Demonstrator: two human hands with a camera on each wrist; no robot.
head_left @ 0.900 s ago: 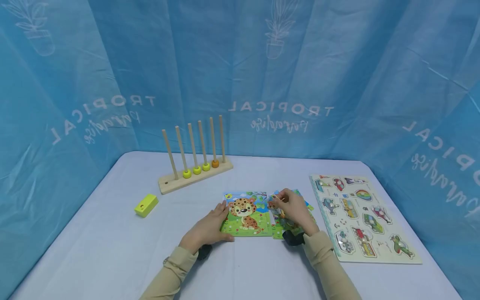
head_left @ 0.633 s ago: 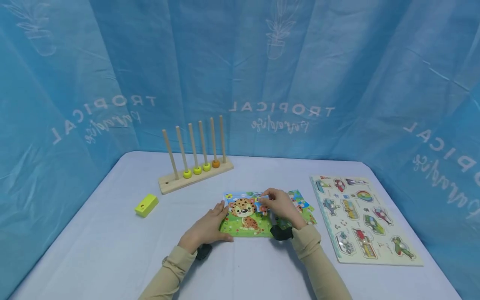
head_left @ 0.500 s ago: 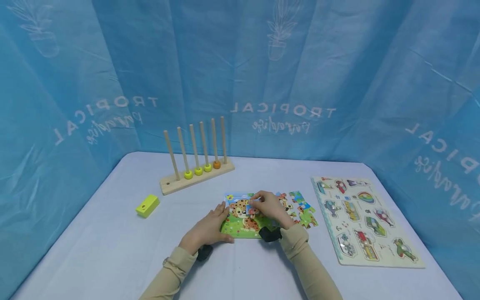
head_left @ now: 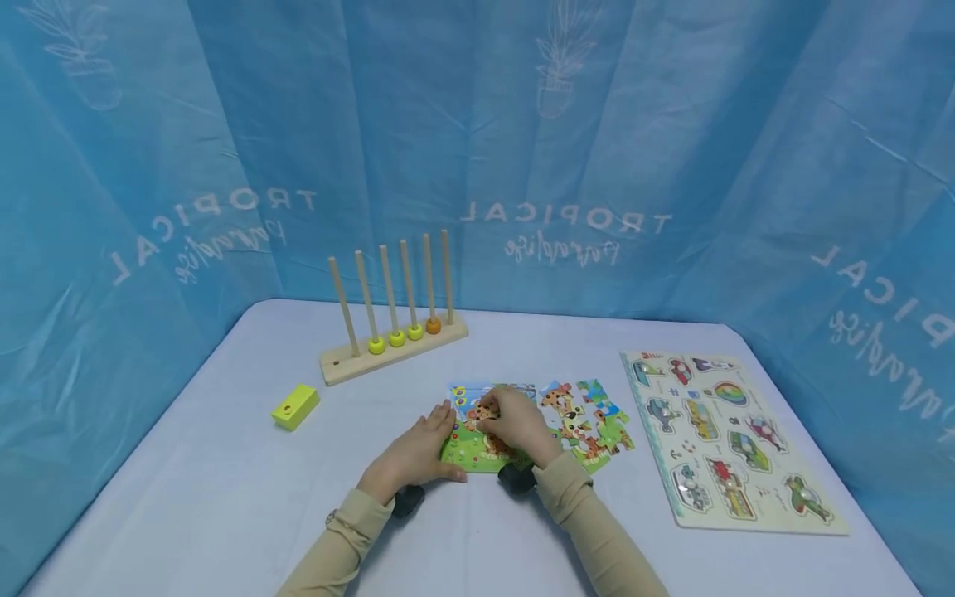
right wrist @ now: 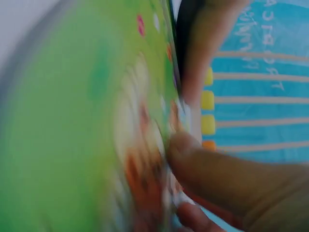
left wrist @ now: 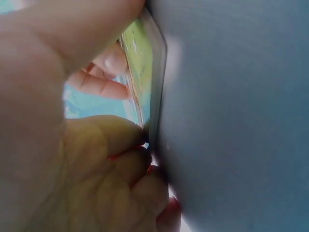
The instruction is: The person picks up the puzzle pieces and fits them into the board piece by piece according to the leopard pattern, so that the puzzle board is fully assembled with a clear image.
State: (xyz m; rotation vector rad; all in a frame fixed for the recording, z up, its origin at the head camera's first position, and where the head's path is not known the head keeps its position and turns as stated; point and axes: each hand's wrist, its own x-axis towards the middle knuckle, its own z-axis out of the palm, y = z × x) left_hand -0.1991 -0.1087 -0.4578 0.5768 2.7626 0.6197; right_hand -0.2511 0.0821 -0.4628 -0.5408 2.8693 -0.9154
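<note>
A square jigsaw board (head_left: 466, 454) with a leopard picture lies flat at the middle of the table. My left hand (head_left: 418, 448) rests at its left side, fingers along the edge and thumb near the front corner; in the left wrist view the fingertips touch the board's edge (left wrist: 155, 92). Over the upper left of the board, my right hand (head_left: 520, 424) pinches a spotted jigsaw piece (head_left: 488, 408) between thumb and fingers, partly hidden by them. The right wrist view has the thumb (right wrist: 193, 157) close over the printed surface. To the right lie several loose jigsaw pieces (head_left: 584, 427).
Behind stands a wooden peg stand (head_left: 351, 366) with yellow and orange beads. A yellow block (head_left: 295, 406) sits at the left. On the right lies a large vehicle puzzle board (head_left: 716, 485). A blue curtain (head_left: 418, 149) hangs around the white table.
My right hand has moved left from the loose pieces to the board, carrying the pinched jigsaw piece and lowering it there. The left hand has stayed at the board's edge.
</note>
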